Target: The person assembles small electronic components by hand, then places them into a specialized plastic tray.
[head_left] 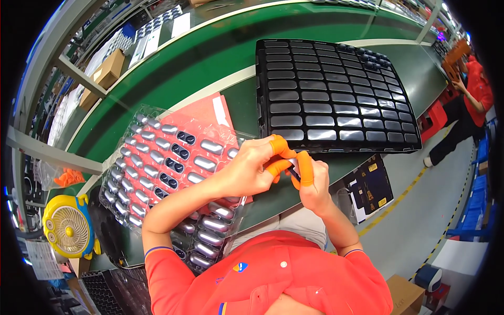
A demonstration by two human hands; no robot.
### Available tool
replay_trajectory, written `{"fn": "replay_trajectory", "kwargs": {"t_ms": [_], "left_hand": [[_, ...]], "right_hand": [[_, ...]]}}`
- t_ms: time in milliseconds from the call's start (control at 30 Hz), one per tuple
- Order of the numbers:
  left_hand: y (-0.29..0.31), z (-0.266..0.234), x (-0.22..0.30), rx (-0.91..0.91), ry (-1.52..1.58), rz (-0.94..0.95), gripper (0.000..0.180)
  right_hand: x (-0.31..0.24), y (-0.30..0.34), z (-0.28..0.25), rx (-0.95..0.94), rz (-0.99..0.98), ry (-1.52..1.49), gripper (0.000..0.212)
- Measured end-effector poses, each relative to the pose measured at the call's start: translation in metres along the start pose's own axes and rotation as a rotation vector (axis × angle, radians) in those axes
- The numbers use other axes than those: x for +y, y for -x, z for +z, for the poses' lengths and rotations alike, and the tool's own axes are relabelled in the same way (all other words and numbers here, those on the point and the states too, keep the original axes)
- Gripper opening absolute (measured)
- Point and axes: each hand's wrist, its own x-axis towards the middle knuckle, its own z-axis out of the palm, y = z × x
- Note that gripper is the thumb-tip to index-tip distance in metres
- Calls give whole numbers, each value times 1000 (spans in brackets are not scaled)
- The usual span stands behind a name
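My left hand (pixel 253 164) and my right hand (pixel 314 185) meet over the bench's near edge, orange finger cots on their fingertips. Between them they pinch a small dark and silvery piece (pixel 295 168), mostly covered by the fingers, so its kind cannot be made out. Under my left forearm lies a clear plastic tray (pixel 234 137) with rows of rounded silver-grey cases (pixel 208 146); one row shows dark cases with paired round hollows (pixel 180 151). Just beyond my hands is a black tray (pixel 306 120) of oblong pockets, with several dark pieces (pixel 375 59) at its far right corner.
A red sheet (pixel 202 113) lies partly under the clear tray. At left are a yellow fan (pixel 70 231) and a bag of orange finger cots (pixel 68 177). A co-worker (pixel 475 94) stands at far right near a red stool (pixel 434 119); a dark box (pixel 370 186) is beside the bench.
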Motion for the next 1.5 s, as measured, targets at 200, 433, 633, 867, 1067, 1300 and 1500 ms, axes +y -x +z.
{"fn": "replay_trajectory", "kwargs": {"t_ms": [200, 433, 633, 867, 1067, 1300, 1500], "left_hand": [[-9, 1, -1, 36, -127, 13, 27], [4, -10, 14, 94, -251, 12, 49], [65, -43, 29, 88, -434, -126, 47], [201, -84, 82, 75, -519, -548, 38], [253, -51, 73, 151, -619, -768, 37], [211, -46, 47, 141, -891, -539, 30], [214, -41, 59, 3, -1045, -469, 34]], "right_hand": [[-4, -3, 2, 105, 227, -255, 27], [7, -2, 5, 231, -66, -392, 32], [-10, 5, 37, 159, -108, -393, 31], [6, 2, 4, 208, -50, -245, 24], [1, -6, 11, 228, -28, -275, 18], [-9, -13, -11, 137, 41, -134, 13], [-2, -82, -98, 119, -152, 410, 16]]}}
